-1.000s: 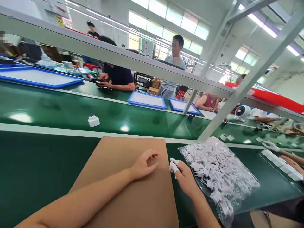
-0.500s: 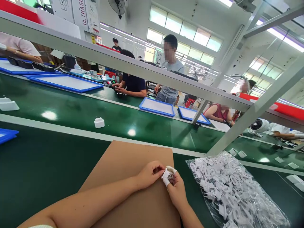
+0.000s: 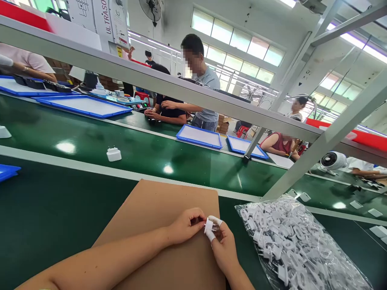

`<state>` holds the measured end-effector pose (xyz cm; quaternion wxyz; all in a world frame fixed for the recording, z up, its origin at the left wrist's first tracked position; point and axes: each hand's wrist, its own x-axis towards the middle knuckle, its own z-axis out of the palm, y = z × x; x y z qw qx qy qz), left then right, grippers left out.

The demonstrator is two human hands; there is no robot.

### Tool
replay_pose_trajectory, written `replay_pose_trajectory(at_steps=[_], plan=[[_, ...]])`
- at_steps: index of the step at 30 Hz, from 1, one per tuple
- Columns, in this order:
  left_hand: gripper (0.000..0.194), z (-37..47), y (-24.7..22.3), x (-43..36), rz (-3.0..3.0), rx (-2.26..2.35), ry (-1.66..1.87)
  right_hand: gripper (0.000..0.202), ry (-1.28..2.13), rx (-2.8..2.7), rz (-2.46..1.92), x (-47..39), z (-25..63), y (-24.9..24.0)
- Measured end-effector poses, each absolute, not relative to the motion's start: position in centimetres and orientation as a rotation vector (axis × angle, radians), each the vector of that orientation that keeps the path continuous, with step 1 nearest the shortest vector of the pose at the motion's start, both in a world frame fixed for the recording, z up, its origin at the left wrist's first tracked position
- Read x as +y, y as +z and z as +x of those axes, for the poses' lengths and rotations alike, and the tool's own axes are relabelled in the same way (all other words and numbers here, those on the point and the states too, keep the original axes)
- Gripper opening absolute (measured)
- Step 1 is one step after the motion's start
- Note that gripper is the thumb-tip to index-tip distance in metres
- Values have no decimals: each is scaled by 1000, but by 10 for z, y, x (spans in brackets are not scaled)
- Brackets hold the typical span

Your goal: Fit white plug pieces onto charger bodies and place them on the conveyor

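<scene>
A small white plastic piece (image 3: 209, 226) is held over the brown cardboard sheet (image 3: 178, 197). My right hand (image 3: 223, 241), with white covers on thumb and forefinger, grips it from the right. From the left, the fingertips of my left hand (image 3: 189, 225) are pinched together at the piece's edge; whether they hold a tiny part cannot be made out. To the right of my right hand lies a clear plastic bag (image 3: 290, 241) full of similar white pieces.
Beyond the cardboard runs a green conveyor belt (image 3: 145, 155) carrying a white adapter (image 3: 114, 154) and more white parts at the right. A slanted metal post (image 3: 317, 145) rises behind the bag. Blue-rimmed trays (image 3: 199, 136) and several people are across the belt.
The adapter on the belt has shifted left, as have the white parts at far left and behind the bag. My hands stay together around the white piece. A standing person across the belt leaned left, arm extended.
</scene>
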<state>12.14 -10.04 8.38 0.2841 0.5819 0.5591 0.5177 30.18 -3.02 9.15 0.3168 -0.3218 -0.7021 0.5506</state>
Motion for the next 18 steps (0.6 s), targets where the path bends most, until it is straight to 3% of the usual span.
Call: replay_pose_trajectory(at_steps=[9, 18], plan=[[12, 125, 87, -104, 1684, 1485, 1459, 54, 1690, -1592, -904, -36, 297, 105], [9, 125, 84, -103, 1705, 1508, 1469, 49, 1744, -1539, -932, -35, 297, 109]])
